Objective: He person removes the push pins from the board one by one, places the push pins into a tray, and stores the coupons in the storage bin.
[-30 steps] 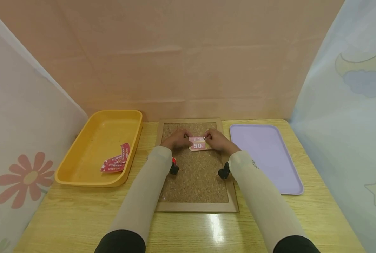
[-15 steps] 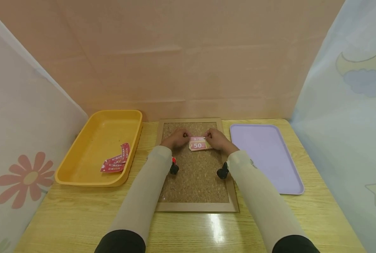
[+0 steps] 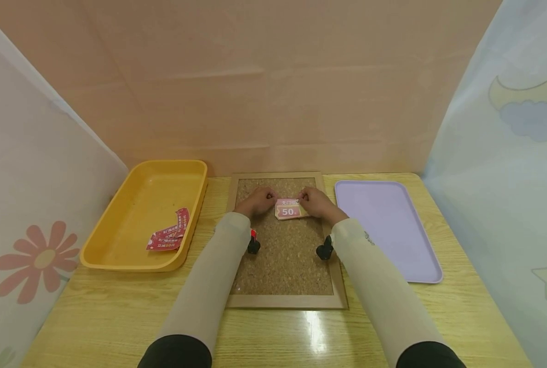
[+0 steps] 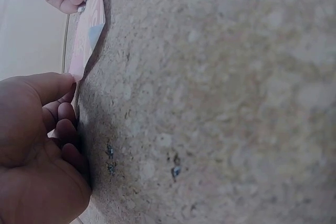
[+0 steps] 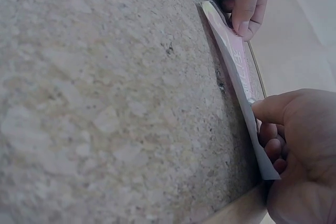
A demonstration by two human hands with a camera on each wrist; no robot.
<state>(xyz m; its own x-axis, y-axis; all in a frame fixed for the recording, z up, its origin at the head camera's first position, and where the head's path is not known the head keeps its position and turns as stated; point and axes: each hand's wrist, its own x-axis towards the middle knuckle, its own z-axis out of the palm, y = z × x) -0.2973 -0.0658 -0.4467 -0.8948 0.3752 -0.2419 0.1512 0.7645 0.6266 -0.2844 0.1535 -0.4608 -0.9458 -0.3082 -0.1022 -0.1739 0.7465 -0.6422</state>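
A pink coupon (image 3: 287, 210) printed with "50" lies against the framed cork board (image 3: 287, 260), near its far end. My left hand (image 3: 260, 200) pinches the coupon's upper left corner between thumb and forefinger, its other fingers curled beneath, as the left wrist view shows. At the coupon's upper edge, toward its right end, my right hand (image 3: 318, 203) holds a small silvery tack (image 5: 251, 100) with the thumb tip on it. The coupon's lower edge lifts off the cork in the right wrist view. Part of its right end is hidden by my right hand in the head view.
A deep yellow tray (image 3: 135, 204) on the left holds several red coupons (image 3: 165, 238). On the right lies a flat lilac tray (image 3: 383, 220). The board rests on a wooden table (image 3: 273, 337) against an orange-brown backdrop (image 3: 273, 92), with pale curtains at both sides.
My left thumb has drawn back from the coupon's face to its upper left corner. The right hand and the coupon have barely moved.
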